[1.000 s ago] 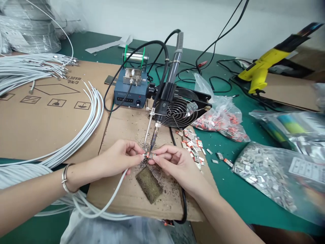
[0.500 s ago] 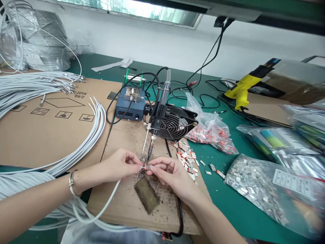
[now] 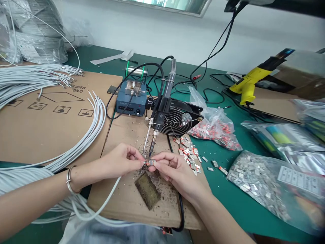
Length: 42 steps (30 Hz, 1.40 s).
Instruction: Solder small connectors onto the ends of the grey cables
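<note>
Pinching a white cable [image 3: 111, 193] near its end, the left hand [image 3: 119, 162] meets the right hand [image 3: 172, 171], whose fingertips grip a small orange connector [image 3: 149, 163] lying crosswise, long axis left to right. Just above it, the mounted soldering iron [image 3: 162, 108] points steeply down. Behind stands a black fan [image 3: 180, 120].

Your left hand [image 3: 119, 162] and right hand [image 3: 175, 171] meet at centre, forearms angling in from both lower corners, thumbs and forefingers pinched tip to tip, remaining fingers loosely curled.
</note>
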### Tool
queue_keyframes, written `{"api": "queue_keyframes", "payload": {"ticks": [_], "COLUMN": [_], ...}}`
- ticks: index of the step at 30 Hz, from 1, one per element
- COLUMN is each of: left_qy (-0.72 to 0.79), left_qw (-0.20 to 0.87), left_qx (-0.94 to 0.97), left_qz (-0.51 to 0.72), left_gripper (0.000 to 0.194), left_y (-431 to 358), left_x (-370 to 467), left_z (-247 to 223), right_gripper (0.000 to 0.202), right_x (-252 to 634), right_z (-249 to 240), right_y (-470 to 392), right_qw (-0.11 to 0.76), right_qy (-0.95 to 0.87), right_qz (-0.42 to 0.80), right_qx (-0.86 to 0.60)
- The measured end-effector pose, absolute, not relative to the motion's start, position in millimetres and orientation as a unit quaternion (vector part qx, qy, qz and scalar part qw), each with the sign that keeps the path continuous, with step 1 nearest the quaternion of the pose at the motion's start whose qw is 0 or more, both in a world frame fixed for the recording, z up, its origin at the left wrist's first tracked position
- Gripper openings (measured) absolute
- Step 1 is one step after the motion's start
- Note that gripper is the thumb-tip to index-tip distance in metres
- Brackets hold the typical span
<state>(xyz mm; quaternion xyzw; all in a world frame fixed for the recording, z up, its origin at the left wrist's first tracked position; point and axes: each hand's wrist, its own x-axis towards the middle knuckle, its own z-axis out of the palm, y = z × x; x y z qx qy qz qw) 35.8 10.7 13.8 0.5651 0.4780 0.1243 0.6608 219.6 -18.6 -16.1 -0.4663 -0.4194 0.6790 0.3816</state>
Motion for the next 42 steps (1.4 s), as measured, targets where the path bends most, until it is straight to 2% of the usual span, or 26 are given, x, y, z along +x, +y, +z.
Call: {"api": "queue_keyframes", "payload": {"ticks": [5,15,26,42], "left_qy": [0.481,0.48,0.482,0.492], "left_qw": [0.667,0.682,0.686,0.681], "left_qx": [0.556,0.538,0.531,0.532], "left_qz": [0.123,0.119,0.122,0.107], "left_gripper": [0.016,0.012,0.012,0.015], "left_y": [10.2,11.6,11.3,12.7], "left_x": [35.8,36.9,36.3,36.1], "left_z": [14.2,16.4,14.5,15.5], "right_gripper": [0.03,0.029,0.017,0.02], "right_x": [219.9,220.5,221.2,219.1], "right_z": [-15.3,-15.1,-15.6,-13.2], "right_y": [-18.1,-20.5,-21.8,-22.0], "right_qw": [0.38,0.382,0.393,0.381], "right_qy": [-0.408,-0.401,-0.422,-0.439], "right_qz": [0.684,0.689,0.689,0.669], "right_qx": [-0.469,-0.469,-0.439,-0.463]}}
